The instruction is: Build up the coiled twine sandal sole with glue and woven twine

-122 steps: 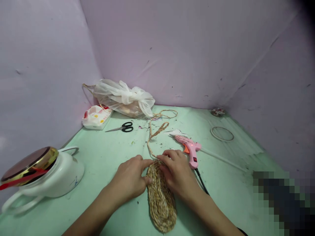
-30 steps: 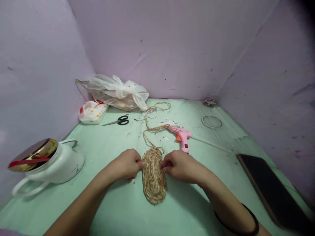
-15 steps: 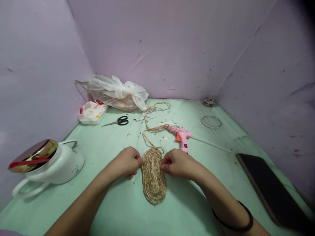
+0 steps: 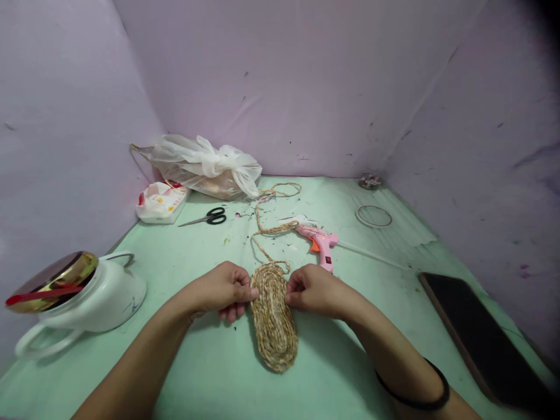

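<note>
An oval coiled mat of braided straw rope (image 4: 275, 321) lies lengthwise in front of me, its near end pointing toward me. My left hand (image 4: 230, 291) pinches its upper left edge, thumb on top. On the opposite edge, the fingers of my right hand (image 4: 308, 291) are closed in a pinch. From the mat's far end a loose tail of straw rope (image 4: 262, 248) runs away over the table toward the plastic bag. Just beyond my right hand rests a pink glue gun (image 4: 321, 242) with a clear glue stick in its back; rope lies against its nozzle.
Black-handled scissors (image 4: 205, 217), a white packet (image 4: 161, 203) and a knotted plastic bag (image 4: 210, 166) lie at the back left. A white pot (image 4: 96, 297) with a gold lid stands left. To the right are a ring (image 4: 374, 216) and a dark phone (image 4: 476, 338).
The mat's near end has swung slightly right and toward me, so it lies more slanted. My left thumb has come further over its edge.
</note>
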`<state>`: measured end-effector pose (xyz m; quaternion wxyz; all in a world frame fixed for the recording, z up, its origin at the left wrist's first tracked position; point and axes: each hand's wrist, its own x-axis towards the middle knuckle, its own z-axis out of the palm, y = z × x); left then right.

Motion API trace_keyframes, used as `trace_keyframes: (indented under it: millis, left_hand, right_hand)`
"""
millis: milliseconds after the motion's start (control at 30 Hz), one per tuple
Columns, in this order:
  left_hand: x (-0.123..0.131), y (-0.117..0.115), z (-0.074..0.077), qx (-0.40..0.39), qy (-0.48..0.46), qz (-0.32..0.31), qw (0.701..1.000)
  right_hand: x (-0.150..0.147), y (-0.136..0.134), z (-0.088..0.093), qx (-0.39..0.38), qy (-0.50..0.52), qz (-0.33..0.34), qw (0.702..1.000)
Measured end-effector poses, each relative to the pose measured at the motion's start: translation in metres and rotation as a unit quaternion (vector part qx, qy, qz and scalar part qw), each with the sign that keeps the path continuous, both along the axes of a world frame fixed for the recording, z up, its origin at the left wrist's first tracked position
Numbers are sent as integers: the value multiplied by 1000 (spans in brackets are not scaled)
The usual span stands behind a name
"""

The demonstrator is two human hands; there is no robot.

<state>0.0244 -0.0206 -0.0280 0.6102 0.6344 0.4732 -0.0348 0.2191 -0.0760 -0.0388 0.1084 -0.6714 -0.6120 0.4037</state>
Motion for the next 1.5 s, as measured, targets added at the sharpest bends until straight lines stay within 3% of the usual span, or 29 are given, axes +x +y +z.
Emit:
trace_keyframes:
  millis: [133, 300, 400, 733, 1133, 1267, 1367, 1500]
  left_hand:
    - [-3, 2, 4, 9, -33, 11, 999]
    - [-1, 7, 0, 35, -66, 131, 989]
    - [3, 7, -5, 19, -91, 168, 981]
    - [5, 6, -9, 13, -108, 124, 986]
    - [20, -6, -23, 39, -149, 195, 969]
    - [20, -7, -25, 13, -214, 238, 947]
    - [16, -3, -21, -24, -239, 225, 944]
    - [9, 2, -16, -34, -232, 229, 945]
  right_hand:
    - [1, 0, -1, 12, 35, -19, 999]
    - [0, 6, -8, 40, 83, -80, 992]
    - [1, 8, -13, 39, 112, -102, 988]
    - [4, 10, -13, 18, 176, -128, 976]
    - [-1, 10, -9, 20, 231, -120, 965]
    - [3, 10, -8, 33, 212, -113, 970]
    - [13, 8, -3, 69, 166, -136, 974]
    - [30, 3, 14, 192, 1, -260, 946]
